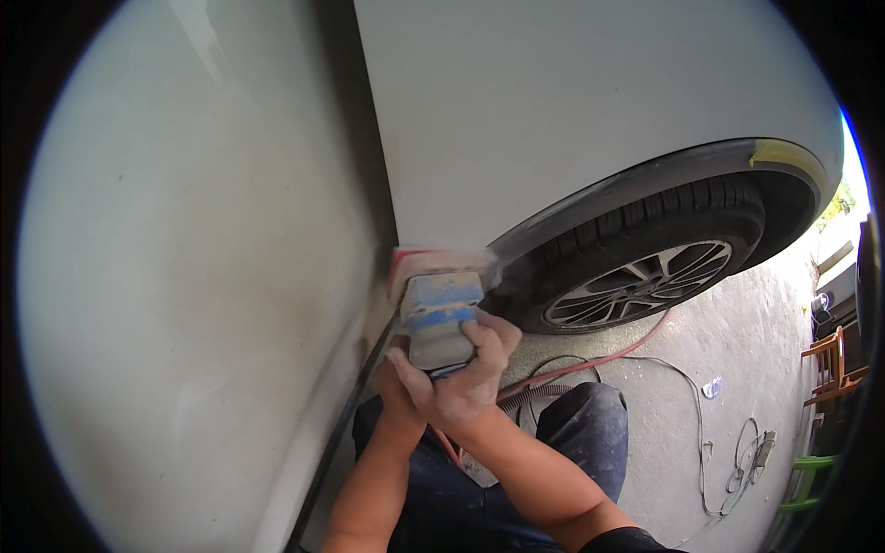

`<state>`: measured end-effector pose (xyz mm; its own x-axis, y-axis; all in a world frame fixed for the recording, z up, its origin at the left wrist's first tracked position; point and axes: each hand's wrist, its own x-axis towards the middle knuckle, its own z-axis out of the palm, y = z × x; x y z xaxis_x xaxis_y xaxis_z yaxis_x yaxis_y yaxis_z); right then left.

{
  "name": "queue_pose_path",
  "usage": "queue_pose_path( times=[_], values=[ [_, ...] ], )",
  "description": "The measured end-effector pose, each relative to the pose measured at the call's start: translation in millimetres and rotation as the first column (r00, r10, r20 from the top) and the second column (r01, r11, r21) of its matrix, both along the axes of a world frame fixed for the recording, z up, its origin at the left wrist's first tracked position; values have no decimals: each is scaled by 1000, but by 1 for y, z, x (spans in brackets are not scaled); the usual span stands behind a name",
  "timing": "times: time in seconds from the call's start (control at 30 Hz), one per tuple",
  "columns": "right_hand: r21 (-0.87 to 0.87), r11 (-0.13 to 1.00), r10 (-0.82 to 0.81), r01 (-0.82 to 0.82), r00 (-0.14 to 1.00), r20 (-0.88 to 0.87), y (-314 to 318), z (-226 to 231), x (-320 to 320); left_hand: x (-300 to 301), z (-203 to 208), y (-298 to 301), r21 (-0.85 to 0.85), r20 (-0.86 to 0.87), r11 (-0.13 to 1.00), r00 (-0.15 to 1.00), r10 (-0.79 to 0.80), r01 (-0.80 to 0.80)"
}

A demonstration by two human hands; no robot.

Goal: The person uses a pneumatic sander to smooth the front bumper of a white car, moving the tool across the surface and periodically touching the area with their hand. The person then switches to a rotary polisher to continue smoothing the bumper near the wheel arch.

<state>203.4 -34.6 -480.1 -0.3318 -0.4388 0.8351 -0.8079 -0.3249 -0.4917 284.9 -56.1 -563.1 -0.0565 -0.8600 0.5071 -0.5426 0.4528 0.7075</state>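
A dusty grey power sander [441, 343] with blue bands lies against the lower corner of a pale car body panel [572, 101], beside the wheel arch. Its pad edge shows red and is smeared by motion. My right hand [468, 380], coated in pale dust, is wrapped round the sander's body from the right. From the left and below, my left hand [395, 370] is closed on the same tool; most of its fingers are hidden. Just right of the pad is the car's tyre [590, 244], with a silver and black spoked wheel rim [636, 286].
A pale car door [184, 276] fills the left side, a dark gap apart from the panel. Yellow tape [788, 155] covers part of the arch trim. A red hose [590, 365], a ribbed hose [535, 394] and cables lie on the concrete floor. Chairs [825, 359] stand far right.
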Motion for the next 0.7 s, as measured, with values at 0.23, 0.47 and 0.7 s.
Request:
queue_pose_path(
  times=[0.23,0.47,0.7],
  values=[
    [13,1000,-16,18,995,-102,6,23,-11,2,-6,5,-20,20,993,993,-118,118],
    [28,999,25,-26,999,47,-3,-37,7,27,-151,-9,-220,748,959,662,47,181],
    [103,994,32,-36,999,44,-2,-59,5,22,-113,-2,295,-326,903,921,-213,313]
  ],
)
